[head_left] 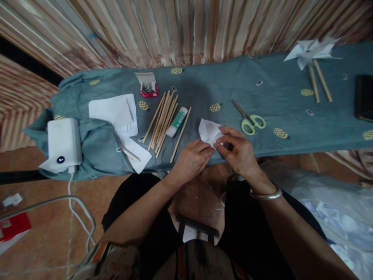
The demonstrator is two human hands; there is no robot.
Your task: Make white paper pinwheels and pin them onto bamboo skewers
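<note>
A small sheet of white paper, creased and partly folded, lies at the front edge of the cloth-covered table. My left hand pinches its near edge with the fingers pressed together. From the other side, my right hand grips the paper between thumb and fingers, close to the left fingertips. Left of the paper are a single wooden stick and a green-and-white glue stick. Scissors with light green handles rest just beyond my right hand, blades slightly apart.
Several wooden sticks lie in a bunch. Behind them stands an open red box of small metal pieces. White paper sheets and a white power bank with a cable are at left. Paper pinwheels on sticks lie far right, near a dark object.
</note>
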